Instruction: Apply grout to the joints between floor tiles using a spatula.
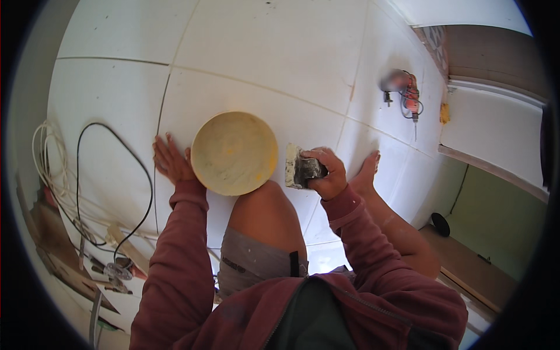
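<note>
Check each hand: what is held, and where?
Right hand grips a grey sponge block by its back end, fingers over the top. Left hand lies flat on the tile.

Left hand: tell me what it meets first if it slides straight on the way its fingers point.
Probably nothing but bare white floor tile: the left hand lies flat, fingers pointing up-left, away from the yellow bowl beside it.

I see no packages, signs or screens around me on the white tiled floor (280,52). The only possible label is a small dark tag (294,263) on my grey shorts (256,262), though it is too small to tell.
</note>
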### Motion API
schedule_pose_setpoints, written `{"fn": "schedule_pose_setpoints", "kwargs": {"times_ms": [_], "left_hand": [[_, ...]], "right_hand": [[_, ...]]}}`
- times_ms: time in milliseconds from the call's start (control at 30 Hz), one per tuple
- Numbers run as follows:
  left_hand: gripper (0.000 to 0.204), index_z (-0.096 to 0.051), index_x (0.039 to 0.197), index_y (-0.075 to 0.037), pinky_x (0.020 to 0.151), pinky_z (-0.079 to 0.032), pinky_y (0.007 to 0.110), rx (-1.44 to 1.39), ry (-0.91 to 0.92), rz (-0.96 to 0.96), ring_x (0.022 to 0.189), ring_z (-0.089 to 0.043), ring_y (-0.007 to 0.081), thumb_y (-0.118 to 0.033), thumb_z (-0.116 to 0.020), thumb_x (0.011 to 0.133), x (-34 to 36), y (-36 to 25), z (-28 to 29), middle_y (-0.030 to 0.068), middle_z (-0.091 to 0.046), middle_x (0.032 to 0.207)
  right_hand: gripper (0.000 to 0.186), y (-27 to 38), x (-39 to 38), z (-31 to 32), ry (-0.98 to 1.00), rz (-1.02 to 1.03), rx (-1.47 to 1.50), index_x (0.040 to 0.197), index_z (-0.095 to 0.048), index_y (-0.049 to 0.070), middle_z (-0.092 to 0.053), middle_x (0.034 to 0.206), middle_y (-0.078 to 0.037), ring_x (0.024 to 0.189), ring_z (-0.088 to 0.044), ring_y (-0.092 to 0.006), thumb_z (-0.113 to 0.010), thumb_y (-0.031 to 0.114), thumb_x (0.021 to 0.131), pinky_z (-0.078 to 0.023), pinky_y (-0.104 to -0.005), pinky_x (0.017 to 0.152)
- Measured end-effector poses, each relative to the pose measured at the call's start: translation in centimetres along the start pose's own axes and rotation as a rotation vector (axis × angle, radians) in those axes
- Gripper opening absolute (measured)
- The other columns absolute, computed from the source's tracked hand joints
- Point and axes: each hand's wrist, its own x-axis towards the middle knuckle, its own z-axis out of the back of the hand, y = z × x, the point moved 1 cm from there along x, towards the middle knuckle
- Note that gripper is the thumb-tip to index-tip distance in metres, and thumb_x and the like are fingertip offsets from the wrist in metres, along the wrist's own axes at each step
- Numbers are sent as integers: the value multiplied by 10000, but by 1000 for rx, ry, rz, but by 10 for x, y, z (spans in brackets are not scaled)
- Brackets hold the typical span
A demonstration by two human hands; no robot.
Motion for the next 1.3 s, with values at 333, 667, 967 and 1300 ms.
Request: {"fn": "schedule_pose_setpoints", "kwargs": {"times_ms": [333, 667, 967, 1300], "left_hand": [[558, -268, 1346, -150, 1041, -106, 450, 4, 52, 56, 1313, -149, 253, -369, -411, 853, -2, -4, 14, 97, -180, 1423], [566, -243, 1355, -146, 1042, -100, 456, -35, 10, 50, 1318, -132, 254, -365, -408, 860, -5, -5, 9, 100, -161, 1428], [621, -271, 1339, -97, 1045, -64, 473, -62, 62, 41, 1325, -105, 272, -402, -444, 826, 1, -6, 20, 128, -126, 1435], [396, -581, 1029, -103, 1019, -178, 490, -671, 468, -508, 1194, -291, 420, -389, -336, 904, 11, -75, 3, 223, -423, 1205]], "right_hand": [[478, 18, 14, -2, 328, 462, -813, 943, -638, 205, -536, 851, -32, 858, -501, -247, -617, 1, 511, -370, -388, 780], [381, 7, -9, 72, 370, 464, -1119, 875, -643, 229, -557, 841, -5, 882, -501, -217, -613, 63, 534, -346, -369, 815], [621, -24, -19, 106, 244, -560, 217, 1054, -575, -1, -608, 970, -76, 909, -567, -209, -476, -97, 448, -449, -264, 785], [699, -63, 10, 50, 172, -605, 877, 1053, -525, -75, -610, 925, -136, 844, -580, -297, -460, 29, 365, -464, -310, 790]]}}
